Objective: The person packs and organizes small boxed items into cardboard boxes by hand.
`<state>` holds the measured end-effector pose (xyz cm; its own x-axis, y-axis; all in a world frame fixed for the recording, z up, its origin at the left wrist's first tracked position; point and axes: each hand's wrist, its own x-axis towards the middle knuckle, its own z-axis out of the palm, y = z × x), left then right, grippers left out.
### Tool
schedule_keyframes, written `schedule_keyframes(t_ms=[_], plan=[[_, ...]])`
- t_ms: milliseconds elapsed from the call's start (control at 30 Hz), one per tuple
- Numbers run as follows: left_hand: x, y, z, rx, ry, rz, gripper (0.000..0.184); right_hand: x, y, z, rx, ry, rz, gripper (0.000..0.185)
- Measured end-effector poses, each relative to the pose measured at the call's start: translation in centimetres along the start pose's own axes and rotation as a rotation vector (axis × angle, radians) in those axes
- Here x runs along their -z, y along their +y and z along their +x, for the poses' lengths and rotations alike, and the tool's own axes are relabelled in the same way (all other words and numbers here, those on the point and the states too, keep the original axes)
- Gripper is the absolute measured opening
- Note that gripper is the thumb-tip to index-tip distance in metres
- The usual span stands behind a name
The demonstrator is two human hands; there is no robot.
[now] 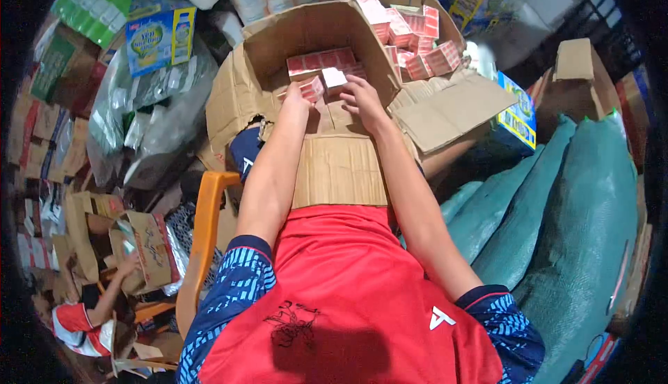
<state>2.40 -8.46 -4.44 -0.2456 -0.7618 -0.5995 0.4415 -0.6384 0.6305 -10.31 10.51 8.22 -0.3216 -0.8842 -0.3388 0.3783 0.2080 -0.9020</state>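
Note:
An open cardboard box point(341, 175) rests on my lap, its front flap towards me. Inside, along the back wall, lies a row of small red-and-white cartons point(323, 61). My left hand point(295, 98) has its fingers closed on a small red-and-white carton point(311, 89) at the left of the box. My right hand point(363, 100) is at the right with its fingers apart and bent. Their tips are beside a small carton with a white top point(334, 78); whether they touch it I cannot tell.
A second open box point(449, 109) at the back right holds several red-and-white cartons point(417, 36). Green sacks point(557, 224) lie on the right. An orange chair arm point(202, 245) and a clear plastic bag point(167, 112) are on the left. Another person point(83, 318) handles boxes at lower left.

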Motion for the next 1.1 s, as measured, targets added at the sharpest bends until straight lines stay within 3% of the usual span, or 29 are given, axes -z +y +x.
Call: schedule_keyframes(t_ms=[33, 67, 133, 200, 233, 267, 333, 400, 467, 500, 600, 700, 800, 900, 1000, 1067, 1100], plan=[[0.7, 0.3, 2.1, 0.051, -0.019, -0.144, 0.034, 0.1, 0.1, 0.2, -0.008, -0.004, -0.008, 0.044], [3.8, 0.1, 9.0, 0.100, -0.133, -0.027, 0.033, 0.2, 0.1, 0.4, -0.008, -0.028, -0.017, 0.044], [-0.3, 0.5, 2.3, -0.143, 0.163, -0.165, 0.032, 0.2, 0.8, 0.9, -0.010, -0.020, -0.033, 0.043], [-1.9, 0.8, -1.8, -0.005, 0.264, -0.029, 0.031, 0.1, 1.4, 1.1, -0.007, -0.009, -0.100, 0.043], [1.0, 0.0, -1.0, -0.052, -0.176, 0.152, 0.034, 0.3, 1.9, 1.1, 0.008, -0.004, -0.086, 0.043], [5.0, -0.7, 11.5, 0.047, -0.271, 0.050, 0.031, 0.3, 1.8, 0.9, -0.011, -0.007, -0.107, 0.043], [1.9, -2.2, -0.2, -0.076, -0.014, -0.012, 0.031, 0.5, 2.4, 1.7, -0.030, -0.003, -0.070, 0.042], [1.6, -0.6, -2.3, 0.040, 0.236, 0.219, 0.027, 0.3, 1.6, 0.8, -0.038, 0.030, -0.008, 0.042], [0.4, 0.3, -4.2, 0.039, 0.305, 0.096, 0.028, 0.5, 1.5, 1.0, -0.066, 0.057, 0.130, 0.041], [3.0, -0.1, 0.8, 0.096, 0.270, -0.025, 0.030, 0.5, 1.4, 0.9, -0.064, 0.057, 0.125, 0.040], [1.6, 0.4, -1.3, 0.079, 0.303, -0.189, 0.032, 0.4, 1.0, 1.0, -0.052, 0.055, 0.118, 0.039], [3.1, 0.7, 1.0, 0.109, 0.139, -0.358, 0.033, 0.6, 1.1, 1.0, -0.040, 0.052, 0.133, 0.040], [3.3, 0.8, 0.3, 0.011, -0.149, -0.451, 0.040, 0.7, 0.9, 1.0, 0.023, -0.008, 0.180, 0.043], [3.4, 1.5, -0.5, 0.243, -0.403, -0.585, 0.044, 0.8, -0.2, 0.7, 0.098, -0.170, 0.331, 0.046], [3.3, 1.1, 0.2, 0.272, -0.200, -0.289, 0.047, 0.8, -4.6, -1.9, 0.148, -0.324, 0.537, 0.046], [-0.1, 1.6, -4.2, 0.291, 0.007, -0.097, 0.053, 3.1, -4.9, -0.8, 0.258, -0.361, 0.724, 0.044], [0.2, 1.5, -3.6, 0.257, 0.052, 0.003, 0.054, 5.4, -5.0, 0.4, 0.203, -0.445, 0.990, 0.035]])
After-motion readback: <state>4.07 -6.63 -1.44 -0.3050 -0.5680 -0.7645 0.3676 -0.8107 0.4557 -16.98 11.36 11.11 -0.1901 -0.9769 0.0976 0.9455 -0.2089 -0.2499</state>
